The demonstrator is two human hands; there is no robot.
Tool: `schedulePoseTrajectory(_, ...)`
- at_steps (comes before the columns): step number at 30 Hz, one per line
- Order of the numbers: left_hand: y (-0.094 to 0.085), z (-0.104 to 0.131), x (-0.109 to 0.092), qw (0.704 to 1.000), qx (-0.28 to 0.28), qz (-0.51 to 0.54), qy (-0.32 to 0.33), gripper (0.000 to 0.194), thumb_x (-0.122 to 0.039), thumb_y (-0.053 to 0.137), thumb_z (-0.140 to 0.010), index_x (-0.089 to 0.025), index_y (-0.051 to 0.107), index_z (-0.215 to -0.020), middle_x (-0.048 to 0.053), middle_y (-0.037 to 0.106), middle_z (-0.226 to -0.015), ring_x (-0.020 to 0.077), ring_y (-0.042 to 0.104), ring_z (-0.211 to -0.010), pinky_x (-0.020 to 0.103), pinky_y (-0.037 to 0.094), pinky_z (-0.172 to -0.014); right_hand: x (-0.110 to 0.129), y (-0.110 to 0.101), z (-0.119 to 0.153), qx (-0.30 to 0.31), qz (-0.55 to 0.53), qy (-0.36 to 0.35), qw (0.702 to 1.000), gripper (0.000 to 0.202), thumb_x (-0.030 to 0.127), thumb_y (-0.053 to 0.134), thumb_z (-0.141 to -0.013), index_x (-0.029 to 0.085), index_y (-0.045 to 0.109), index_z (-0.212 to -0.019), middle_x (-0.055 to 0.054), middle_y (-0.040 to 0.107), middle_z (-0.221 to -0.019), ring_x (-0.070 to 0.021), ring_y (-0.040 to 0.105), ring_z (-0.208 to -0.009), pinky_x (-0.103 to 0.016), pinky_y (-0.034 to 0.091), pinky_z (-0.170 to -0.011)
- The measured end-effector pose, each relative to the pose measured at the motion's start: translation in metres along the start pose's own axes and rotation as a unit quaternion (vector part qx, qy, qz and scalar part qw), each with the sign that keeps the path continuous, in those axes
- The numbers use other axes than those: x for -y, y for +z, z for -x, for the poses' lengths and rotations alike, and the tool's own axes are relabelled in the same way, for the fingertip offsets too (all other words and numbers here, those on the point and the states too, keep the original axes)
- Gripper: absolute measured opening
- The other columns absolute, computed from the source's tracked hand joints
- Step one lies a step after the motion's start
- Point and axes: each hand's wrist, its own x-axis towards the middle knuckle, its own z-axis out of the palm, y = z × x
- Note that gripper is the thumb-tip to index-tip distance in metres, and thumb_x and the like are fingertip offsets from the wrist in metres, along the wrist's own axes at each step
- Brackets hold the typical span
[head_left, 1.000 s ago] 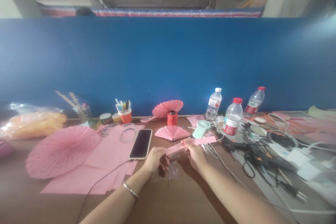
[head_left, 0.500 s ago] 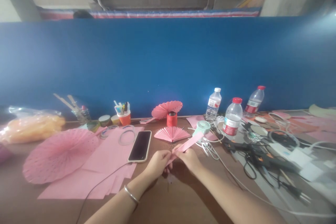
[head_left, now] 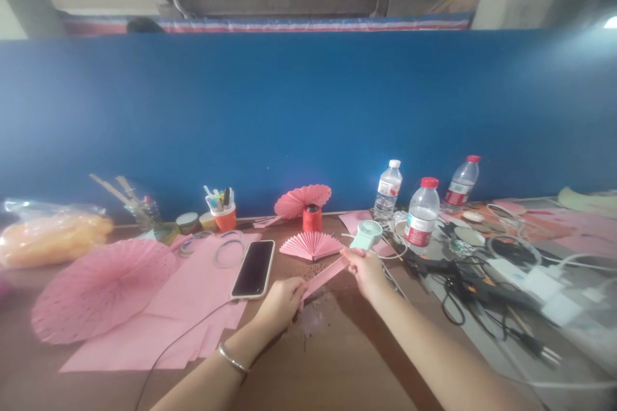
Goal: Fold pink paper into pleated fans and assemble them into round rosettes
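Note:
A folded pink paper strip (head_left: pixel 324 279) is stretched at a slant between my two hands, above the brown table. My left hand (head_left: pixel 285 298) pinches its lower left end. At the upper right end, my right hand (head_left: pixel 365 270) grips the strip between thumb and fingers. Just beyond the strip, a small pleated pink fan (head_left: pixel 311 246) stands spread out in front of a red spool (head_left: pixel 312 219). Behind the spool is another pleated pink piece (head_left: pixel 303 200) with a pattern of holes. Small dark bits are scattered on the table below the strip.
A phone (head_left: pixel 253 270) lies left of my hands, beside pink sheets (head_left: pixel 187 295) and a large round pink fan (head_left: pixel 103 289). A mint handheld fan (head_left: pixel 368 232), bottles (head_left: pixel 422 215) and tangled cables (head_left: pixel 457 295) are on the right. A pen cup (head_left: pixel 225 217) stands behind the phone.
My hands have moved apart, the right one up and to the right, the left one slightly left. More of the strip now shows between them. The camera view has shifted slightly.

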Motion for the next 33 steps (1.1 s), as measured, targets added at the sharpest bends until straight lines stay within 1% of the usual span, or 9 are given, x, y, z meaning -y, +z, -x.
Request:
schedulePoseTrajectory(6,0.004,-0.002,0.010,0.998,-0.007,0.046,-0.036,0.037,-0.041,0.033,-0.084,-0.018,0.045,-0.058,-0.005,0.049,-0.047,0.0070,0.039,-0.028,0.018,0.025,-0.032,0.009,-0.003,-0.008,-0.010,-0.038,-0.012,0.999,0.037,0.052,0.067,-0.059,0.017,0.057,-0.067,0.003,0.054,-0.054,-0.0062,0.040,-0.041,-0.020,0.027,-0.037)
schedulePoseTrajectory(9,0.009,-0.006,0.014,0.996,-0.030,0.078,-0.042,0.036,-0.040,0.032,-0.084,-0.018,0.045,-0.060,-0.005,0.049,-0.047,0.0063,0.038,-0.027,0.017,0.025,-0.031,0.001,0.011,0.013,0.051,-0.023,0.017,0.998,0.036,0.052,0.067,-0.060,0.018,0.057,-0.064,0.003,0.056,-0.052,-0.0066,0.042,-0.037,-0.018,0.026,-0.033)
schedulePoseTrajectory(11,0.011,-0.008,0.014,0.996,-0.027,0.078,-0.036,0.036,-0.039,0.031,-0.084,-0.018,0.045,-0.060,-0.004,0.049,-0.048,0.0061,0.038,-0.027,0.017,0.025,-0.031,-0.006,0.022,0.029,0.107,0.003,0.043,0.993,0.031,0.039,0.078,-0.050,0.016,0.059,-0.058,0.003,0.052,-0.042,-0.0080,0.040,-0.031,-0.019,0.024,-0.030)
schedulePoseTrajectory(13,0.013,-0.007,0.013,0.997,-0.012,0.069,-0.025,0.036,-0.039,0.032,-0.084,-0.018,0.046,-0.059,-0.004,0.049,-0.047,0.0065,0.039,-0.028,0.017,0.026,-0.031,-0.010,0.028,0.040,0.166,0.048,0.057,0.983,0.024,0.034,0.076,-0.054,0.014,0.063,-0.059,0.003,0.051,-0.038,-0.0091,0.041,-0.030,-0.020,0.023,-0.030)
schedulePoseTrajectory(21,0.013,-0.004,0.014,0.998,0.016,0.064,-0.024,0.039,-0.043,0.033,-0.084,-0.018,0.044,-0.057,-0.006,0.045,-0.044,0.0066,0.039,-0.027,0.017,0.025,-0.029,0.010,-0.009,-0.007,0.015,-0.025,-0.006,1.000,0.036,0.049,0.068,-0.062,0.014,0.061,-0.066,0.008,0.038,-0.037,-0.0030,0.024,-0.030,-0.019,0.014,-0.032)
schedulePoseTrajectory(25,0.011,-0.008,0.015,0.988,-0.017,0.142,-0.065,0.036,-0.045,0.037,-0.083,-0.018,0.043,-0.059,-0.007,0.043,-0.045,0.0044,0.035,-0.025,0.016,0.019,-0.027,0.018,-0.012,-0.012,-0.019,-0.092,-0.025,0.995,0.047,0.063,0.058,-0.064,0.018,0.059,-0.075,0.007,0.040,-0.045,-0.0048,0.031,-0.035,-0.019,0.024,-0.034)
schedulePoseTrajectory(27,0.009,-0.010,0.014,0.977,-0.037,0.195,-0.084,0.035,-0.046,0.040,-0.081,-0.017,0.043,-0.060,-0.008,0.043,-0.046,0.0033,0.033,-0.024,0.016,0.016,-0.027,0.014,-0.002,0.001,0.028,-0.097,-0.006,0.995,0.047,0.061,0.058,-0.067,0.016,0.061,-0.080,0.004,0.047,-0.051,-0.0060,0.038,-0.040,-0.019,0.028,-0.037)
schedulePoseTrajectory(30,0.010,-0.008,0.009,0.953,-0.029,0.284,-0.099,0.036,-0.048,0.045,-0.078,-0.017,0.044,-0.061,-0.009,0.040,-0.044,0.0019,0.028,-0.024,0.015,0.014,-0.026,0.001,0.016,0.026,0.213,-0.050,0.028,0.975,0.029,0.041,0.069,-0.068,0.015,0.062,-0.081,0.004,0.050,-0.057,-0.0049,0.041,-0.045,-0.018,0.029,-0.041)
schedulePoseTrajectory(33,0.013,-0.004,0.002,0.929,0.016,0.354,-0.104,0.037,-0.050,0.048,-0.077,-0.016,0.047,-0.063,-0.009,0.038,-0.041,0.0009,0.023,-0.024,0.015,0.013,-0.027,-0.008,0.028,0.043,0.283,0.001,0.017,0.959,0.024,0.035,0.070,-0.069,0.015,0.063,-0.081,0.005,0.050,-0.054,-0.0040,0.039,-0.042,-0.018,0.029,-0.043)
